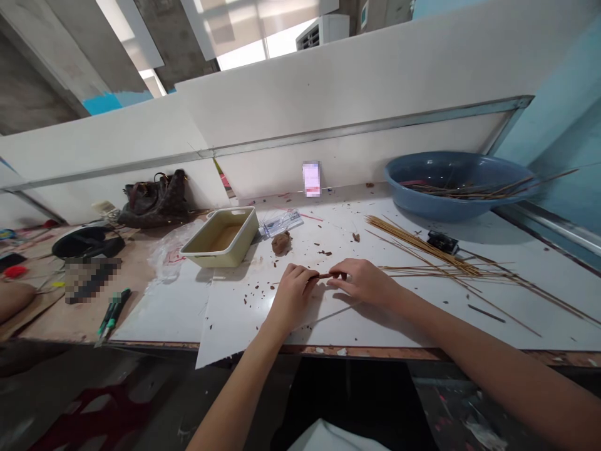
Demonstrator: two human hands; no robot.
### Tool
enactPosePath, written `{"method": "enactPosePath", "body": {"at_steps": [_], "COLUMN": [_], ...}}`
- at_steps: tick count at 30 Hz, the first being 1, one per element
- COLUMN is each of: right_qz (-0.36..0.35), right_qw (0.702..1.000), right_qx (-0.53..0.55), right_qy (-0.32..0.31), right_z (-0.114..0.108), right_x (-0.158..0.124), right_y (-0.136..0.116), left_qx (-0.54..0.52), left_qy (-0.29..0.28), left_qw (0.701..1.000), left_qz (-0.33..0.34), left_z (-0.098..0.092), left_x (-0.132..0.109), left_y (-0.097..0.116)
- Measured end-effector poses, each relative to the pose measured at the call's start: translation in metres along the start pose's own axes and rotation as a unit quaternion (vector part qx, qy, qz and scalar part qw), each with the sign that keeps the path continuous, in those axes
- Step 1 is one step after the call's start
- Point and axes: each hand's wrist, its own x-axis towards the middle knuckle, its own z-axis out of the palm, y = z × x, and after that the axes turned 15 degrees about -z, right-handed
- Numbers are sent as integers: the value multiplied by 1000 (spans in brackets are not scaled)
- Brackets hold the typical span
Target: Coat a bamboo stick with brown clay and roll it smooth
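Thin sticks [469, 192] lie in a blue plastic basin [422, 202] at the far right of the workbench, their ends poking out over the rim. To the far left, a cream rectangular tray [211, 254] holds a thin layer of brown matter [226, 237] on its floor.

Between them, on a white sheet [328, 322], the left hand [292, 295] and right hand [361, 282] meet near the bench's front edge. Their fingers close on a short brown roll [325, 275] from either end, the hands together and clamped on it. Brown crumbs [248, 300] are scattered over the sheet, and a brown lump [280, 243] sits just beyond the hands, near a clear packet [280, 223].

A loose bundle of thin sticks [422, 250] fans across the right of the sheet, beside a small black clip [442, 242]. Farther left, on a bare wooden bench top [141, 300], lie green-handled tools [111, 313] and a dark handbag [154, 200] against a white partition [328, 94]. A blurred pale object [311, 178] stands at the partition's foot. Above, an air conditioner [323, 31] sits by a bright window [244, 53], and a pale blue wall [563, 156] closes the right side.
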Motion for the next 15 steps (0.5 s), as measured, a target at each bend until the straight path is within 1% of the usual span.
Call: {"method": "enactPosePath", "body": {"at_steps": [2,5,7,9,13,15], "right_qz": [17,57,71,69,44,31], "right_qw": [1000,997,995,995,997,998], "right_qx": [18,57,75,77,58,51], "right_qy": [-8,5,10,12,17,21], "right_z": [-1,-2,-1,-1,0,0], "right_x": [1,2,3,3,2,1], "right_y": [-1,-3,-4,-3,0,1], "left_qx": [2,5,4,1,-5,-7], "left_qy": [4,7,5,1,-14,-13], "left_qw": [1000,1000,1000,1000,1000,1000], "left_qz": [2,1,0,-2,-4,-7], "left_z": [1,2,2,2,1,0], "left_x": [0,0,0,0,0,0], "left_y": [-1,-1,-1,-1,0,1]}}
